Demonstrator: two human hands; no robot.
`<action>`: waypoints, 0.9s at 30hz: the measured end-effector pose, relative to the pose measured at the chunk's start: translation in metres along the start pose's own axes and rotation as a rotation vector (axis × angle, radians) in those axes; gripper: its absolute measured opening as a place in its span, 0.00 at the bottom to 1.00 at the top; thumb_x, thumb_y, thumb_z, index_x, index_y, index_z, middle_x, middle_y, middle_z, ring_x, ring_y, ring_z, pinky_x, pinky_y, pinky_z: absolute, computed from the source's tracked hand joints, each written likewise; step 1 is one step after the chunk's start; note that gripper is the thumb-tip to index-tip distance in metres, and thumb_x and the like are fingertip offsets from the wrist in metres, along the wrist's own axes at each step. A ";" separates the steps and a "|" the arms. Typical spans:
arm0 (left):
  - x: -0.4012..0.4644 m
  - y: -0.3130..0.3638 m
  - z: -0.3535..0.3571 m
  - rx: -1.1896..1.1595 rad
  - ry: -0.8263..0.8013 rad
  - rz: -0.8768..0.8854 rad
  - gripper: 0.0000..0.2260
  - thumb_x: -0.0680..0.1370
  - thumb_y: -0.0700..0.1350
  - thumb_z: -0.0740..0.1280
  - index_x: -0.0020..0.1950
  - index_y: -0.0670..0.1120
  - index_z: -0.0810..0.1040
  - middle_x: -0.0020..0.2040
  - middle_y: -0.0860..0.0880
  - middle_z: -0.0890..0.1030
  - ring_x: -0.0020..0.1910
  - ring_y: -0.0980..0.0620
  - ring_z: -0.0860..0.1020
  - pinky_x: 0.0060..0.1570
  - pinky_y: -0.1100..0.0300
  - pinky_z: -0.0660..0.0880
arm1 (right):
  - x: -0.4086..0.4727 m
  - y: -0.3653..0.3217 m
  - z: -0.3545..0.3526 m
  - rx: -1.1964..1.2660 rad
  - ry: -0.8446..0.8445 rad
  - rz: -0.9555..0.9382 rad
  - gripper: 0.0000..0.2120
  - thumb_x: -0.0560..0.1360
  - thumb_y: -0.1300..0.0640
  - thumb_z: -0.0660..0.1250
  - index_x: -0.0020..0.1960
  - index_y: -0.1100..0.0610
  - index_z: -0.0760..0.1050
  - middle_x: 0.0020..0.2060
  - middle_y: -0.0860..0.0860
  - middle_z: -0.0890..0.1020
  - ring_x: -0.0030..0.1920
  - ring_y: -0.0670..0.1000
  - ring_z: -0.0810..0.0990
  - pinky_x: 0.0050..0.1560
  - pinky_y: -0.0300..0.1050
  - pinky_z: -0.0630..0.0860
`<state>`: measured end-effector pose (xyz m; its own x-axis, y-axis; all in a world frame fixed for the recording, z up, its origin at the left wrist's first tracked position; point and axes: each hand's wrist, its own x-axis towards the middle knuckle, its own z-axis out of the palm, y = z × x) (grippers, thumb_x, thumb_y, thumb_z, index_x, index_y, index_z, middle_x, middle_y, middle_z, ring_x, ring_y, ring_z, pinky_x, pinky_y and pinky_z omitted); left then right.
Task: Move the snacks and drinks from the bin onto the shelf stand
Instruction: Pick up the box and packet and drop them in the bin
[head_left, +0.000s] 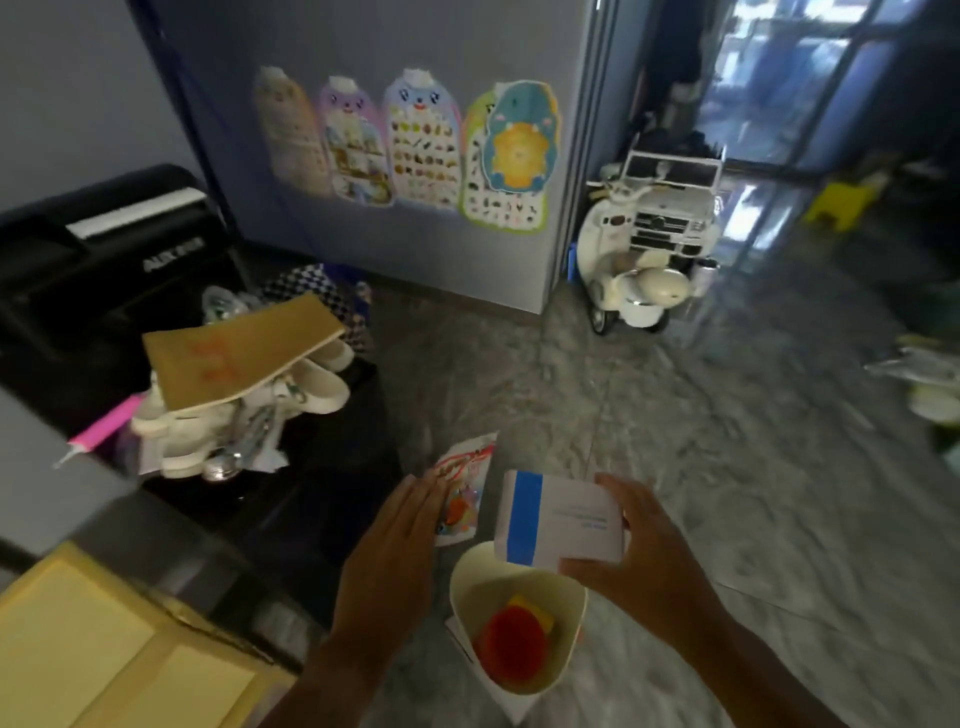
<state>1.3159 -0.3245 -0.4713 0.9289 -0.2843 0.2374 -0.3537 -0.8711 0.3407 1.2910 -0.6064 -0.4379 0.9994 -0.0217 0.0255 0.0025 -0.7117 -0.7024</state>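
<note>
Right hand grips white-blue box above bin. Left hand flat, fingers straight, touching snack packet, just left of box.

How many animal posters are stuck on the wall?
4, side by side: a beige poster at left, then a purple poster, a blue poster, and a green poster, whose edge the blue one partly overlaps.

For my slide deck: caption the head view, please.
Right hand grips white-and-blue carton above cream bin; left hand holds colourful snack packet.
</note>
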 end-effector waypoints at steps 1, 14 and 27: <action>0.001 0.004 0.015 0.002 -0.020 0.005 0.29 0.74 0.44 0.68 0.76 0.44 0.68 0.75 0.46 0.71 0.75 0.46 0.69 0.61 0.52 0.79 | -0.003 0.017 0.003 -0.006 -0.012 0.010 0.45 0.62 0.39 0.80 0.72 0.40 0.60 0.57 0.33 0.67 0.56 0.40 0.75 0.45 0.42 0.84; -0.020 -0.037 0.199 -0.051 -0.178 -0.136 0.33 0.73 0.68 0.48 0.72 0.54 0.71 0.78 0.47 0.64 0.77 0.46 0.62 0.61 0.45 0.77 | -0.029 0.171 0.127 0.100 -0.023 0.113 0.42 0.59 0.40 0.82 0.64 0.28 0.60 0.59 0.29 0.69 0.60 0.33 0.72 0.46 0.32 0.78; -0.025 -0.061 0.289 -0.438 -0.375 -0.212 0.22 0.79 0.65 0.59 0.72 0.67 0.63 0.70 0.65 0.69 0.70 0.65 0.68 0.65 0.56 0.74 | 0.008 0.233 0.189 0.041 -0.224 0.169 0.51 0.60 0.44 0.84 0.75 0.45 0.60 0.68 0.39 0.67 0.65 0.41 0.71 0.55 0.31 0.72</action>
<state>1.3458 -0.3799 -0.7613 0.9312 -0.3138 -0.1858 -0.0955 -0.7015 0.7063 1.3056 -0.6402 -0.7359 0.9683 0.0219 -0.2489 -0.1676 -0.6820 -0.7119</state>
